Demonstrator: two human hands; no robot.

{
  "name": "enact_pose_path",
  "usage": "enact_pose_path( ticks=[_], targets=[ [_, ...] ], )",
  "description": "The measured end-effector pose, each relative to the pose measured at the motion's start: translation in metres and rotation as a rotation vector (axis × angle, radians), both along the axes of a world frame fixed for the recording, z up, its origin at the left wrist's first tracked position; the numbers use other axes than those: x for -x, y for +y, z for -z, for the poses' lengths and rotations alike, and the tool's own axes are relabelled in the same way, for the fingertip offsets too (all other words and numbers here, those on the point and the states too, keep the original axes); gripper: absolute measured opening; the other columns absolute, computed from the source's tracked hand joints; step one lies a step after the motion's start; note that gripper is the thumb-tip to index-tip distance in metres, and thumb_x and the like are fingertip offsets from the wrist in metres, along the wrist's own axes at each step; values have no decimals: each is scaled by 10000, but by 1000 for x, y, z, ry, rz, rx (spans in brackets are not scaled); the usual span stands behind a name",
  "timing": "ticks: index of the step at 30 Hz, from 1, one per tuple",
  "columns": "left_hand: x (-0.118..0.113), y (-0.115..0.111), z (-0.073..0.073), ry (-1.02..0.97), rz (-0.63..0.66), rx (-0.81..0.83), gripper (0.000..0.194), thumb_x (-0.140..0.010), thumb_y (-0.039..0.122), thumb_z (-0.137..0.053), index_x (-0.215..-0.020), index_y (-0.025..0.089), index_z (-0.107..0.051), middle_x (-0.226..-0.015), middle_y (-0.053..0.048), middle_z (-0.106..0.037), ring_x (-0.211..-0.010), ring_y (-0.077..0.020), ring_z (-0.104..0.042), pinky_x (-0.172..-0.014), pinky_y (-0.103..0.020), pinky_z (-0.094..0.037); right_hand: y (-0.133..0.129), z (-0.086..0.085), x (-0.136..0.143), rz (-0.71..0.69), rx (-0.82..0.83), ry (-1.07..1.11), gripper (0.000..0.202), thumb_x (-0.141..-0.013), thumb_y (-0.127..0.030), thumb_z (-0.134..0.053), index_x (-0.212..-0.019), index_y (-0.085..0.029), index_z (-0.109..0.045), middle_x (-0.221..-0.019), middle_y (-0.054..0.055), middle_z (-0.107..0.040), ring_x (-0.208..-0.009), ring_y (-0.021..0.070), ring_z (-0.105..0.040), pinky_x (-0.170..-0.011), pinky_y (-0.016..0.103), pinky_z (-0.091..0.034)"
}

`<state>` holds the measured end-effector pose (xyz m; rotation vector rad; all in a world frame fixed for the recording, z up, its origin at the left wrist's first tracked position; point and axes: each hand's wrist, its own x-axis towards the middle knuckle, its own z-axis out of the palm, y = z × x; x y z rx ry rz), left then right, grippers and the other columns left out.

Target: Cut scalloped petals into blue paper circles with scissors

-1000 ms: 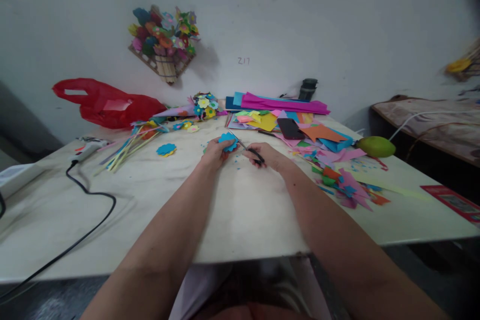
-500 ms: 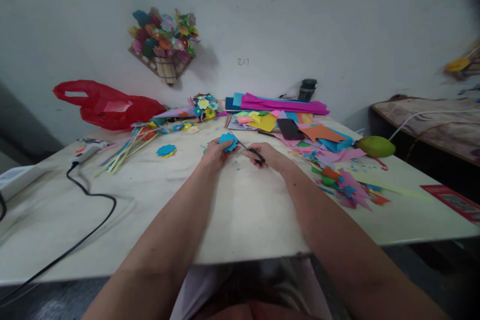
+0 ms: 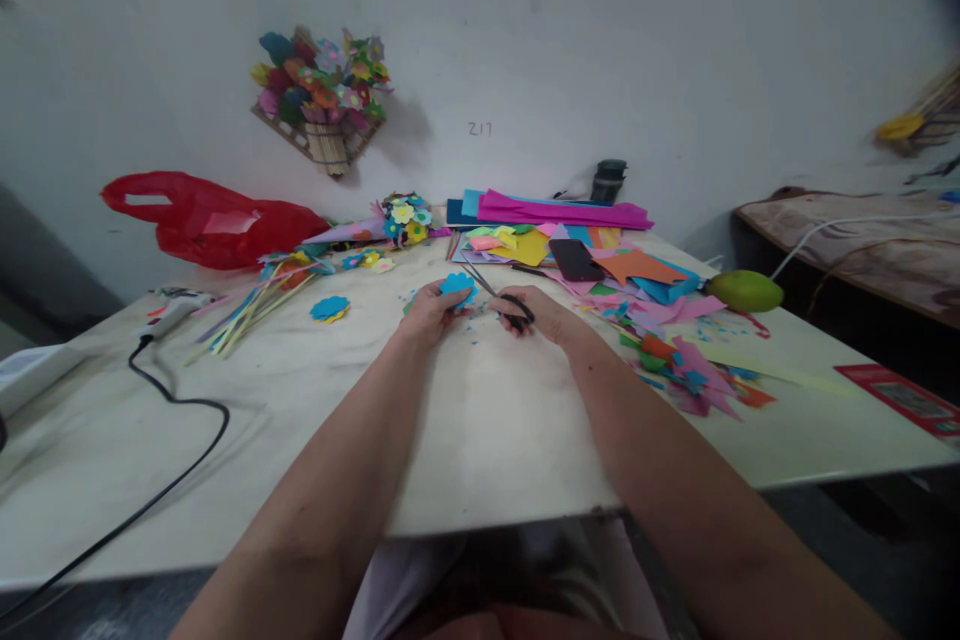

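Near the middle of the table, my left hand (image 3: 429, 312) pinches a blue paper flower (image 3: 457, 290) with a scalloped edge. My right hand (image 3: 534, 312) is closed around the black handles of a pair of scissors (image 3: 517, 308). The blades point up and left, slightly parted, just to the right of the blue flower and apart from it. Small blue paper snippets (image 3: 472, 328) lie on the table below the hands. To the left of my left hand rests another blue scalloped flower (image 3: 330, 308) with a yellow layer beneath it.
Paper scraps (image 3: 697, 370) and a phone (image 3: 575, 260) lie on the right, with a green oval object (image 3: 746, 291) beyond. At the back are rolled magenta paper (image 3: 562, 210), a paper-flower bouquet (image 3: 407, 218) and a red bag (image 3: 217, 220). A glue gun (image 3: 176, 310) with black cord lies left.
The scissors have turned a little, and their blades have come apart and away from the blue flower. My left hand still holds the flower. The camera view has shifted slightly.
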<state>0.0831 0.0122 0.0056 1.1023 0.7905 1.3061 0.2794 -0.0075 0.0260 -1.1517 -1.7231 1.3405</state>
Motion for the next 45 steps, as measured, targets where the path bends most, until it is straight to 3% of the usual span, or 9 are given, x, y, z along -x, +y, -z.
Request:
enact_pose_path(
  ticks=[7,14,18,23,32,45],
  targets=[
    [2,1,1,23,82,24,459,-509,372,-963,-684,163,-593,-524,77,-506,-440,-50,-402,-571,-255,-549,3,-1,-3,6,-21,-12,234,-951,-252,-624,-743,-164,-565,-547,-21,-601,-390,73,-516,-338,180,-285],
    [3,4,3,12,67,43,420,-582,343,-954,-794,139,-654,-738,-51,-714,-598,-128,-635,-578,-248,-557,3,2,-7,-81,-55,-29,281,-931,-322,-638,-710,-167,-559,-547,-14,-608,-386,69,-490,-347,190,-287],
    [3,3,4,14,42,24,466,-510,364,-976,-738,145,-633,-646,-8,-666,-528,-101,-578,-542,-231,-525,3,3,-7,-91,-55,-40,299,-933,-334,-630,-698,-168,-549,-551,-15,-604,-391,65,-483,-360,188,-298],
    [1,2,2,-20,13,17,464,-435,328,-978,-661,149,-615,-542,53,-560,-465,-63,-453,-618,-283,-562,3,3,-6,-73,-64,-43,286,-932,-324,-632,-706,-170,-549,-561,-15,-607,-400,69,-493,-363,189,-314],
    [3,6,5,-21,-43,41,417,-458,291,-964,-724,133,-685,-683,-26,-686,-617,-142,-639,-648,-284,-552,6,6,-5,-78,-59,-93,293,-928,-329,-638,-696,-169,-556,-539,-16,-606,-384,67,-485,-356,183,-299],
    [2,4,2,-20,-43,46,349,-441,239,-930,-682,130,-703,-684,-42,-707,-614,-156,-661,-642,-284,-546,1,2,-4,-63,-47,-123,258,-921,-312,-638,-723,-165,-564,-536,-29,-592,-372,58,-471,-356,186,-266]
  ],
)
